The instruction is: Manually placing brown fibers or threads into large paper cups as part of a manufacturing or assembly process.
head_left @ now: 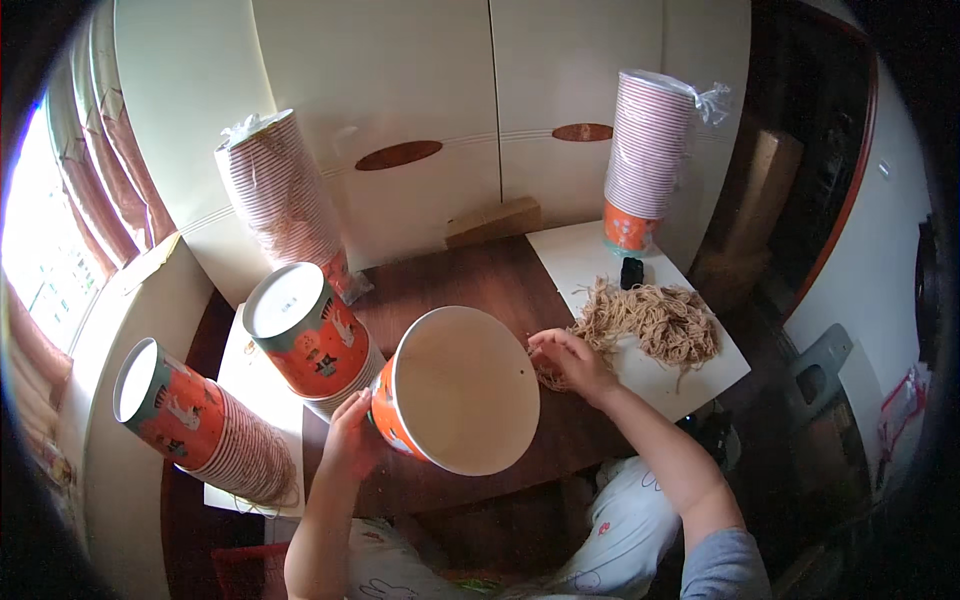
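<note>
A large paper bucket (465, 390), orange printed outside and cream inside, is tilted with its mouth toward me. My left hand (350, 435) is closed round its left side. A small dark hole shows in the inner wall near the right rim. Just outside that rim, my right hand (577, 366) has its fingers bent together by thin tan cord (548, 378); the fingertips are partly hidden. Behind it lies a loose heap of the same tan cord (665, 325) on a white board.
Upside-down nested buckets stand at left: one stack (315, 330) beside the held bucket, another (200, 420) nearer the window with cord at its base. Plastic-wrapped tall stacks rise at back left (275, 190) and back right (645, 150). A small black object (632, 273) sits by the heap.
</note>
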{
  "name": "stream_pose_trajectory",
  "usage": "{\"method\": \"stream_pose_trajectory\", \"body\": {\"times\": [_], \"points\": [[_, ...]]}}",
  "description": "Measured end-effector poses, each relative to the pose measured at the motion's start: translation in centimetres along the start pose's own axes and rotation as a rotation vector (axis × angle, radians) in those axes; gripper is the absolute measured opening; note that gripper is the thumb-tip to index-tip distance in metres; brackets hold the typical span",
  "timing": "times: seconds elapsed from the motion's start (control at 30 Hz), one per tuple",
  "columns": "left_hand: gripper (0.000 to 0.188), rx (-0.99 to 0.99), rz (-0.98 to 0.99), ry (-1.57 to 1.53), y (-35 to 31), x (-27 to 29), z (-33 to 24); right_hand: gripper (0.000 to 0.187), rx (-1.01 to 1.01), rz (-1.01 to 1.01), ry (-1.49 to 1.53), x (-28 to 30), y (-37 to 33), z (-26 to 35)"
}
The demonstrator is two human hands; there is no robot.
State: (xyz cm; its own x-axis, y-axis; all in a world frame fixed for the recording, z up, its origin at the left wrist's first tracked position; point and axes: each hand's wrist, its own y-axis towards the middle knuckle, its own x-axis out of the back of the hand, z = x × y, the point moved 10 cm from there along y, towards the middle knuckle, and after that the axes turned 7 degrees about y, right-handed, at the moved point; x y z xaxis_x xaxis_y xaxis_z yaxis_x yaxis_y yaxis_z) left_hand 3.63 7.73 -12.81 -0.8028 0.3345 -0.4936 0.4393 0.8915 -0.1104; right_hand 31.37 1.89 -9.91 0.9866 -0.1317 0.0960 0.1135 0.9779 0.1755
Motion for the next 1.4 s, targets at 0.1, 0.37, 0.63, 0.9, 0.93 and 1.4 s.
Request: {"method": "stream_pose_trajectory", "body": {"times": [0.1, 0.37, 0.63, 0.9, 0.93, 1.4], "points": [[0.022, 0.114, 0.029, -0.027, 0.1, -1.0, 2.2, 0.025, -0.058, 0.058, 0.248, -1.1, -0.3, -0.3], [0.044, 0.026, -0.087, 0.473, 0.2, -0.2, 3.0, 0.034, -0.007, 0.094, -0.381, -2.5, -1.7, 1.1], [0.042, -0.015, 0.082, 0.606, -1.9, -3.2, 2.2, 0.029, -0.362, 0.028, -0.130, 3.0, -1.4, -4.5], [0.042, -0.008, 0.079, 0.576, -1.4, -2.7, 2.4, 0.019, -0.346, 0.051, -0.865, 9.3, -3.4, -7.5], [0.042, -0.030, 0.097, 0.627, -1.3, -3.0, 2.4, 0.020, -0.313, 0.003, -0.866, 9.5, -3.3, -7.5], [0.048, -0.185, 0.160, 0.783, -0.7, -3.8, 2.5, 0.006, -0.082, -0.367, 0.369, 9.6, -0.3, -2.3]]}}
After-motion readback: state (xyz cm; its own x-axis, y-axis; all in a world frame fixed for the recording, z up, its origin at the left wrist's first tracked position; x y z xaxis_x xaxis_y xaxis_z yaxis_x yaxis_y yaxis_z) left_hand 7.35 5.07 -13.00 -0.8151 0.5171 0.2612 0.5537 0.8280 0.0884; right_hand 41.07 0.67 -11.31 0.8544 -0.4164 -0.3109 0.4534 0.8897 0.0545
